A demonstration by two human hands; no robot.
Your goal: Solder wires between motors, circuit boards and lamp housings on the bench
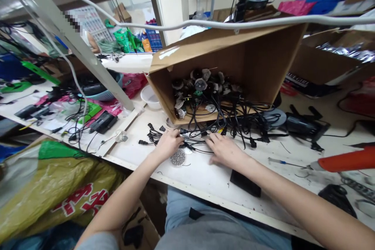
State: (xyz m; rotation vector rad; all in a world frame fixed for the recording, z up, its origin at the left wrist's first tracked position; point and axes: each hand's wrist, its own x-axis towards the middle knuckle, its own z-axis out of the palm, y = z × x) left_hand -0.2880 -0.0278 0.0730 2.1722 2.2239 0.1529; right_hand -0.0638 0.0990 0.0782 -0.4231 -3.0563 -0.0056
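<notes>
Black cables with plugs (196,140) lie in a tangle on the white table, in front of a tipped cardboard box (263,66). My left hand (169,144) is closed, its fingertips pinched at a black plug at the left part of the tangle. My right hand (224,149) rests over the cables further right, palm down, its fingers on them; whether it grips one is unclear. Inside the box sit several round parts (200,84) with black cables running out of its mouth. A round dish of small metal pieces (177,158) stands just below my left hand.
At the right lie a screwdriver (283,161), an orange-red tool (345,159) and a black device (304,125). A black block (245,183) lies near the front edge. A white bowl (150,97) stands left of the box. A metal post (79,43) rises at the left.
</notes>
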